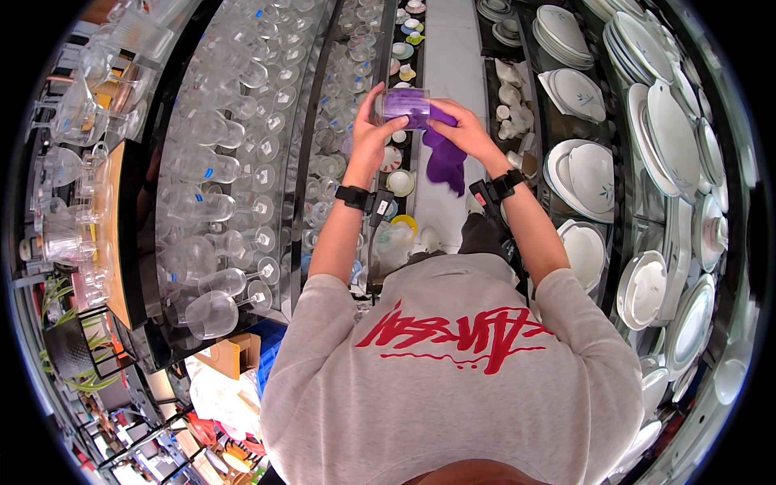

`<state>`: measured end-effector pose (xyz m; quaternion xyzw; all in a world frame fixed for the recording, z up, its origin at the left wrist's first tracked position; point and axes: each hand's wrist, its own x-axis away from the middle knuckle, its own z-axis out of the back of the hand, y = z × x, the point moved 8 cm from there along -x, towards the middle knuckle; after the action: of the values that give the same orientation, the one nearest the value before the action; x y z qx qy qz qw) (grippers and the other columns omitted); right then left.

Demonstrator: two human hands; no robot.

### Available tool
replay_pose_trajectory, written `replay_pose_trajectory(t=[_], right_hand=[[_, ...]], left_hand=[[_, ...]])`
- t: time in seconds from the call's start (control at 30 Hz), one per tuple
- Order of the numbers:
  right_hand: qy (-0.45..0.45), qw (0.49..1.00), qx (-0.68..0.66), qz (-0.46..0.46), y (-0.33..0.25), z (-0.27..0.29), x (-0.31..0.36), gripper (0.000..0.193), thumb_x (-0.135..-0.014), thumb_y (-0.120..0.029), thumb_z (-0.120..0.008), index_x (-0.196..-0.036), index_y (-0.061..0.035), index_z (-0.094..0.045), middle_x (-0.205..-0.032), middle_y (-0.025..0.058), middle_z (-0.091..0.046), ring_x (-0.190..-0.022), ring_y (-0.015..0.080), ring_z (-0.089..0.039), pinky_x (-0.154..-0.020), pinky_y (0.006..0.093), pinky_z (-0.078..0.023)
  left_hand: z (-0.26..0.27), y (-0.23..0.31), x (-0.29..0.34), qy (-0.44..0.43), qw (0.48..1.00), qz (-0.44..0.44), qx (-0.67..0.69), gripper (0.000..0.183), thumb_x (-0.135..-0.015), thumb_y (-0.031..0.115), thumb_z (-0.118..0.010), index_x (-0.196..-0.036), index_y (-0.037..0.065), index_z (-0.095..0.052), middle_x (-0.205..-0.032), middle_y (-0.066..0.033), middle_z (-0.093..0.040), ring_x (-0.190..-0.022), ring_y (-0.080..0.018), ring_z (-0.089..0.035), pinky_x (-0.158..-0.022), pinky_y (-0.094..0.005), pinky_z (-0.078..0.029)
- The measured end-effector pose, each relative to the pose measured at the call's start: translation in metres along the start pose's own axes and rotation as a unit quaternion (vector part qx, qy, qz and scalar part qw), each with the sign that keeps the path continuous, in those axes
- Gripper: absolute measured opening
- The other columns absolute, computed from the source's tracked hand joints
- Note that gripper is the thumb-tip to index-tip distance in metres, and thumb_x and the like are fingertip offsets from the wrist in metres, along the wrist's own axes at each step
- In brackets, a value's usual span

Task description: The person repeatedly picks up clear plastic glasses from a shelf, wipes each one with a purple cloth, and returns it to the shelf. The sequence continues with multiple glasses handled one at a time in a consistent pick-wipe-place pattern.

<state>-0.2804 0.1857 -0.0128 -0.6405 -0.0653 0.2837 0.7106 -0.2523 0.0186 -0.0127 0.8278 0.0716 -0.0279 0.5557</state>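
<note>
Out in front of me, above the aisle, a clear drinking glass (396,103) lies sideways between my hands. Fingers and thumb of my left hand (373,133) are wrapped round its left end. A purple cloth (444,164) shows through the glass wall and hangs down on the right; I cannot tell how much of it is inside the glass. My right hand (462,129) grips the cloth at the glass's right end, thumb toward the glass. Dark bands with small boxes sit on both wrists.
Shelves of stemmed glasses (214,170) run along the left. Cups and saucers (400,182) line the aisle's left edge. Stacked white plates (584,174) fill the right shelves. Pale floor (453,48) runs ahead. A cardboard box (230,356) and a blue crate (271,347) are at lower left.
</note>
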Motion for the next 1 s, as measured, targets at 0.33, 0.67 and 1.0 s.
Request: replay_pose_trajectory(t=[0.33,0.67,1.0], right_hand=[[0.07,0.913,0.328,0.232,-0.051,0.005,0.006,0.04,-0.063,0.008,-0.063,-0.097,-0.0125,-0.07,-0.11,0.0071,-0.059,-0.103,0.0291,-0.053,-0.087,0.0382,-0.046],[0.164,0.962,-0.203,-0.076,0.017,0.03,-0.002,0.025,-0.084,0.0,-0.056,-0.109,-0.0006,-0.06,-0.103,0.0052,-0.062,-0.09,0.0107,-0.059,-0.081,0.0237,-0.048],[0.325,0.841,-0.433,-0.012,0.029,0.081,0.007,0.033,-0.086,-0.001,-0.052,-0.119,-0.0034,-0.051,-0.113,0.0081,-0.059,-0.102,0.0188,-0.057,-0.09,0.0326,-0.046]], left_hand=[[0.011,-0.03,-0.002,0.029,0.97,0.218,0.102,0.045,-0.085,0.02,-0.068,-0.122,0.003,-0.049,-0.111,-0.0115,-0.06,-0.101,-0.0243,-0.063,-0.083,-0.042,-0.057],[0.02,-0.034,-0.002,0.038,0.97,0.207,0.119,0.043,-0.09,0.026,-0.063,-0.121,-0.001,-0.049,-0.118,-0.0143,-0.058,-0.109,-0.0292,-0.059,-0.093,-0.0513,-0.05],[0.041,-0.026,0.006,0.077,0.95,0.197,0.231,0.049,-0.09,0.034,-0.061,-0.124,0.0,-0.048,-0.122,-0.0157,-0.057,-0.114,-0.0304,-0.055,-0.096,-0.0496,-0.047]])
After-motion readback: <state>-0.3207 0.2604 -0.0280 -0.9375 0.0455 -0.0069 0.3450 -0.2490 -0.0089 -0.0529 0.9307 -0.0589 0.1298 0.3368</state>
